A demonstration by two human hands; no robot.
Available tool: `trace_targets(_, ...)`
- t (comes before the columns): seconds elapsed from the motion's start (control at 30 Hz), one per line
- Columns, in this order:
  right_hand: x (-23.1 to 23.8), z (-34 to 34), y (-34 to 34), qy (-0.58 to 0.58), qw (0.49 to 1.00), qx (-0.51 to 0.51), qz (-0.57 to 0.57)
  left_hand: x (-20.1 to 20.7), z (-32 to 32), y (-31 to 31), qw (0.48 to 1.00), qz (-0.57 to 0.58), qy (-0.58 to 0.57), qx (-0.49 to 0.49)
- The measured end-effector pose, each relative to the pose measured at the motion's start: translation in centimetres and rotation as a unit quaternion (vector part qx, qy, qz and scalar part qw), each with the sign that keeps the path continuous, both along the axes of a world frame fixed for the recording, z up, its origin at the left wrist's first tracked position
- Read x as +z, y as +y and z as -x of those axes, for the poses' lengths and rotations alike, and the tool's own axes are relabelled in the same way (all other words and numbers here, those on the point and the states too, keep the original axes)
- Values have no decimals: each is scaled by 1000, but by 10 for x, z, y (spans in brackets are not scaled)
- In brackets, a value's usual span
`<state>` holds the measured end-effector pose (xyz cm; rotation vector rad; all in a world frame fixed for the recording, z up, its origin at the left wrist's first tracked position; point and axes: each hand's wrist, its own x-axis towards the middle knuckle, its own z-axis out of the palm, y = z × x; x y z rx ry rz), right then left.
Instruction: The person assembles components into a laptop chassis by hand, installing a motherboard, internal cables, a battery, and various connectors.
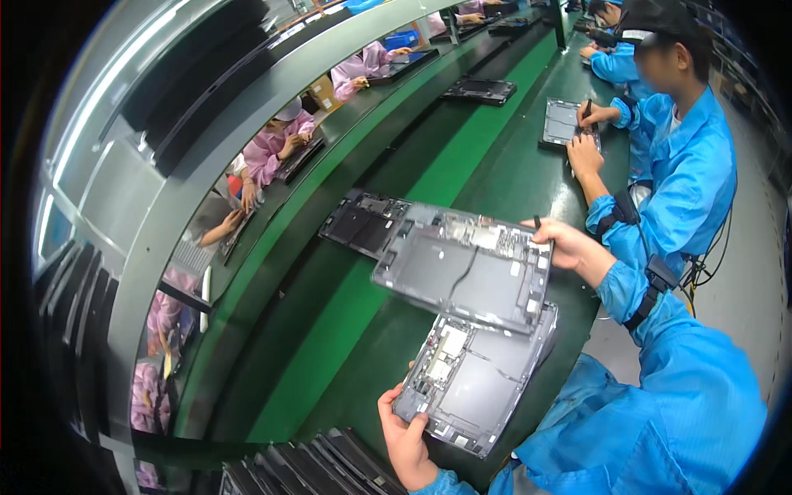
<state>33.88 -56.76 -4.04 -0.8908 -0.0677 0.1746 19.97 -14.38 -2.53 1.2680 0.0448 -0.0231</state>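
Note:
My left hand point(406, 441) grips the near left corner of an opened tablet point(487, 396), thumb on top. Its grey battery and a strip of circuit board lie bare. Above and beyond it, my right hand point(569, 246) holds a second opened tablet point(462, 268) by its right edge. This one overlaps the far edge of the first in view and has a dark cable across its battery. A short dark stick point(537, 222) pokes up by my right fingers; whether they hold it is unclear. Another opened tablet point(363, 223) lies beyond, partly covered.
A stack of dark panels point(309, 466) stands at the near left. Along the green bench point(330, 363) lies another dark tablet shell point(480, 91). At right, a co-worker in blue point(685, 157) works on an opened tablet point(561, 121). People in pink sit across the line.

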Motion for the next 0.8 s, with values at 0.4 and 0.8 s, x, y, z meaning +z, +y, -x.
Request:
trace_targets(0.4,-1,39,74,38,988,150,-28,7,39,14,995,-28,49,87)
trace_targets(0.8,66,85,-76,-71,933,-182,303,-8,29,16,996,55,-35,56)
